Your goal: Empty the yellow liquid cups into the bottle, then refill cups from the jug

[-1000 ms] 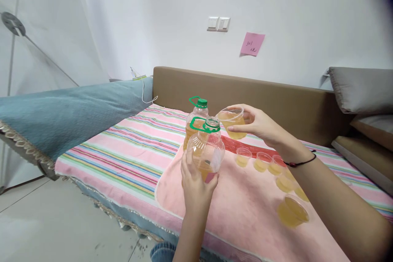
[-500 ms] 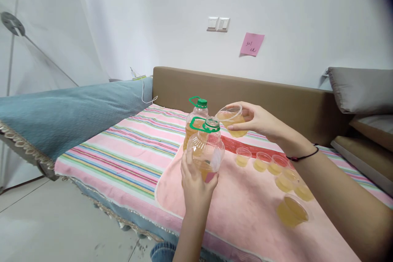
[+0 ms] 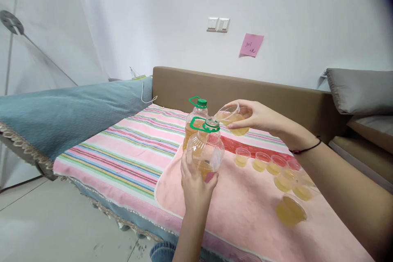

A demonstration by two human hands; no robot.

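Observation:
My left hand [image 3: 198,182] is wrapped round the lower part of a clear plastic bottle [image 3: 206,145]. The bottle is upright and uncapped, with a green handle ring at its neck and yellow liquid low inside. In my right hand [image 3: 250,116] is a clear plastic cup [image 3: 235,120] of yellow liquid, tilted left with its rim at the bottle's mouth. Whether liquid is flowing I cannot tell. Just behind stands a second bottle [image 3: 190,129], with a green cap and yellow liquid. Several cups with yellow liquid, among them a near one [image 3: 291,211], stand to the right.
The cups stand on a pink cloth [image 3: 236,217] over a striped bedspread [image 3: 123,155]. A red strip [image 3: 242,146] lies behind them. At the back runs a brown headboard [image 3: 276,86]; grey cushions [image 3: 362,92] are stacked at the right, and a blue-covered side [image 3: 92,110] rises left.
My right hand has tipped the cup further toward the bottle's mouth. My left hand and the bottle have stayed in place.

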